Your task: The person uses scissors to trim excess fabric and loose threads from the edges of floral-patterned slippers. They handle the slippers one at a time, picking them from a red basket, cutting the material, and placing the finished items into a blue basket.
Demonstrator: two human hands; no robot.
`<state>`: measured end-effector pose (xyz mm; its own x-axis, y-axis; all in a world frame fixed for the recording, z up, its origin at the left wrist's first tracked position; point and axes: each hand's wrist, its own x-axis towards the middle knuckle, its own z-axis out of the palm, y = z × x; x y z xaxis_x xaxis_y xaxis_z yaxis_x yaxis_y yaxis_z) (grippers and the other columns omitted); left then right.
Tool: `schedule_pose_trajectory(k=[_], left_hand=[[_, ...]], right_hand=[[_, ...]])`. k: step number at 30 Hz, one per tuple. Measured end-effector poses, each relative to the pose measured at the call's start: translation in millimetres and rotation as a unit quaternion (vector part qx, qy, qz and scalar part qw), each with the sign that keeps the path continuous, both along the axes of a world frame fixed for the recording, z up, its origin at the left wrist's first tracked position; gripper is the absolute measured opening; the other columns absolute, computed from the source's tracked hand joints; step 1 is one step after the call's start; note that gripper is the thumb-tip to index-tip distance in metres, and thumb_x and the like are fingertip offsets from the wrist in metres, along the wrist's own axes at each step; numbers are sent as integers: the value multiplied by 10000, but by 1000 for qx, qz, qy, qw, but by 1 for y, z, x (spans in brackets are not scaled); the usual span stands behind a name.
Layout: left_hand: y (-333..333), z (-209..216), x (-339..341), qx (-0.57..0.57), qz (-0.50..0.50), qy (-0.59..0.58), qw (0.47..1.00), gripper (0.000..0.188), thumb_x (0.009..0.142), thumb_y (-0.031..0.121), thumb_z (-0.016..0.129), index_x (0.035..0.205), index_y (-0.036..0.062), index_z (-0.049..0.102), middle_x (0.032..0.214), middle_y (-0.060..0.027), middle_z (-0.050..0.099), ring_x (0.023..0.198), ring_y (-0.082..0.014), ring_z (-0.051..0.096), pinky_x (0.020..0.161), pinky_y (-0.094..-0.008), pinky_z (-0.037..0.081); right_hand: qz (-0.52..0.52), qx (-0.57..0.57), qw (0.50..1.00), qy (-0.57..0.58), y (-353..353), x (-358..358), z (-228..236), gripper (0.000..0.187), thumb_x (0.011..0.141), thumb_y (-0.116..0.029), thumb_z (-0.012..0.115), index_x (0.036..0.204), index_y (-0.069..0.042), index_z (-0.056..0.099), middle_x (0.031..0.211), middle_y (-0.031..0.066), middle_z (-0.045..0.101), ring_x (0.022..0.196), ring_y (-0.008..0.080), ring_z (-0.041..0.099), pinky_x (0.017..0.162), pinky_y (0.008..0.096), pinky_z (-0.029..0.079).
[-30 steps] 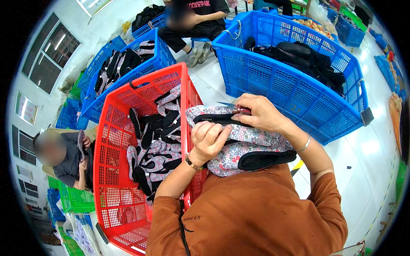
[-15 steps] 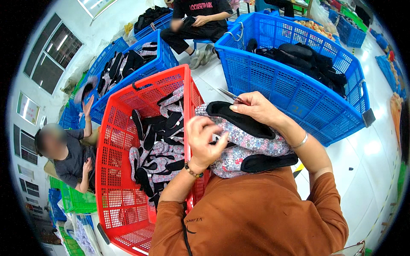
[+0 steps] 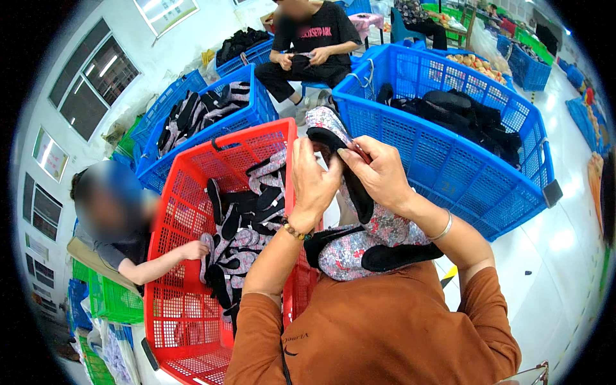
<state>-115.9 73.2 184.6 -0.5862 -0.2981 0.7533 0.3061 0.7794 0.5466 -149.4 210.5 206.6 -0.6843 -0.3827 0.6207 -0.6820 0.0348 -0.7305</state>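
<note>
Both hands are raised over my lap on a floral slipper (image 3: 328, 119) with black lining, its toe tilted up and away from me. My left hand (image 3: 314, 183) pinches its left edge. Across from it, my right hand (image 3: 382, 172) is closed on the other side, thumb on the black lining. A small dark red part of a cutting tool (image 3: 364, 154) shows under the right fingers; its blades are hidden. More floral slippers (image 3: 343, 253) with black soles or linings rest on my lap beneath the hands.
A red crate (image 3: 168, 240) of slippers stands at my left, where a co-worker's hand (image 3: 194, 250) touches one. Blue crates (image 3: 443, 163) stand at the far right and another blue crate (image 3: 260, 102) at the far left. A seated person (image 3: 314, 48) handles a dark item behind.
The slipper has been lifted and turned toe-up. My left hand has come onto it, and the tool's blades have gone out of sight. The left co-worker has reached into the red crate.
</note>
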Motion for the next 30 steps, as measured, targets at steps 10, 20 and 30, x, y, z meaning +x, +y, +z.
schedule_pose_trajectory(k=[10,20,30], left_hand=[[-24,58,-3,18,-160,27,987,131,822,-5,575,949,-13,605,802,-124,605,709,-233,601,660,-310,466],[-16,58,18,-278,-160,-61,945,166,733,14,584,896,-1,613,826,-146,597,795,-314,574,709,-377,464],[-53,-53,29,377,-487,-385,687,223,822,152,659,983,2,621,779,31,608,630,-1,525,502,-122,387]], right_hand=[[-42,-78,996,-16,13,-4,15,166,762,-90,693,825,1,569,687,69,559,571,129,504,524,263,417],[-85,-3,961,264,16,-5,5,298,637,16,669,924,0,593,853,140,609,707,299,615,609,310,499],[279,-6,925,-259,25,-8,-65,207,838,-26,616,1011,7,506,852,5,537,773,47,487,655,198,412]])
